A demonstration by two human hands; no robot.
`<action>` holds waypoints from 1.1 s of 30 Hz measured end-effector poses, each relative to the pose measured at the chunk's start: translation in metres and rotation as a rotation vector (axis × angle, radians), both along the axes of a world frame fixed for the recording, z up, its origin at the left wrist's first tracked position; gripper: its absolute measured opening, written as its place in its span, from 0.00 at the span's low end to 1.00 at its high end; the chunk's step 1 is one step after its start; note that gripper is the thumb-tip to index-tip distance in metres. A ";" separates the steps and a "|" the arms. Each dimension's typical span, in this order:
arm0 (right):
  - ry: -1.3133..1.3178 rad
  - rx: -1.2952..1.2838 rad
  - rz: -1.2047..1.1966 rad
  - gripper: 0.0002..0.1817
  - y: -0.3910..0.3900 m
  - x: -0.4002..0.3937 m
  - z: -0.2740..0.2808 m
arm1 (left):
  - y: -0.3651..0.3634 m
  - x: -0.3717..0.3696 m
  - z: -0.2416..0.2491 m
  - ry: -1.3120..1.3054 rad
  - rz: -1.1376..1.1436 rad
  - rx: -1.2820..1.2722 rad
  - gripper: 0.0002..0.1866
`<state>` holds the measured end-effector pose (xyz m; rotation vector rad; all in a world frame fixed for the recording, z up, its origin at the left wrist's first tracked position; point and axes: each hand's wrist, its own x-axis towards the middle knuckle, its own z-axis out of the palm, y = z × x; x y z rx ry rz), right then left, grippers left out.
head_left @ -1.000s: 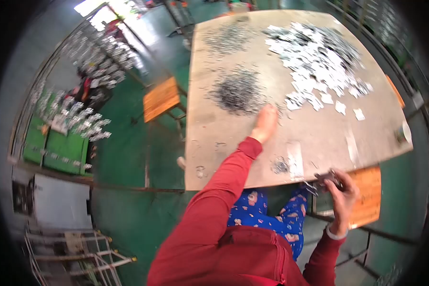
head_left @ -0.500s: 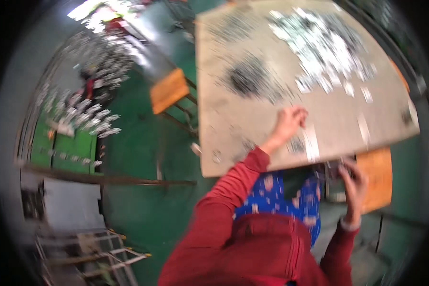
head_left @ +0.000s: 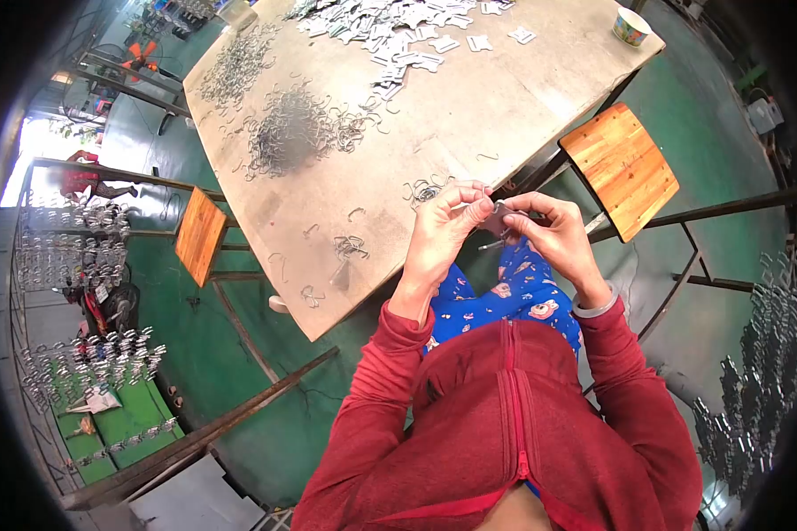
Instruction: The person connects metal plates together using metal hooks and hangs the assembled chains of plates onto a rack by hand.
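My left hand (head_left: pixel 444 228) and my right hand (head_left: pixel 553 237) meet in front of the table edge, above my lap. Between them is a small, flat metal plate (head_left: pixel 496 219), gripped by the thumb and fingers of my right hand. Pinched closed at the plate's near side, the left fingertips hide whatever is in them. Thin wire hooks (head_left: pixel 427 188) lie on the table just beyond my left hand. A bigger heap of hooks (head_left: pixel 283 133) and a pile of flat metal plates (head_left: pixel 398 35) are farther back on the table.
The tan table (head_left: pixel 443 106) has a patterned paper cup (head_left: pixel 630 26) at its far right corner. Wooden stools (head_left: pixel 620 168) stand beside it. Racks of hanging metal parts (head_left: pixel 88 354) are at left, more (head_left: pixel 757 380) at right. A person in red (head_left: pixel 81 177) is far off.
My left hand has moved back from over the table to meet my right hand. My view has turned, and the plate between my hands is now clear rather than blurred.
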<state>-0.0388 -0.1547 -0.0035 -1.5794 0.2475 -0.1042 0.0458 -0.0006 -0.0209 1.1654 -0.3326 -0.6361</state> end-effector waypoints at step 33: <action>-0.134 -1.205 -0.071 0.31 -0.059 0.343 -0.116 | -0.010 -0.027 -0.003 -0.712 0.181 0.155 0.08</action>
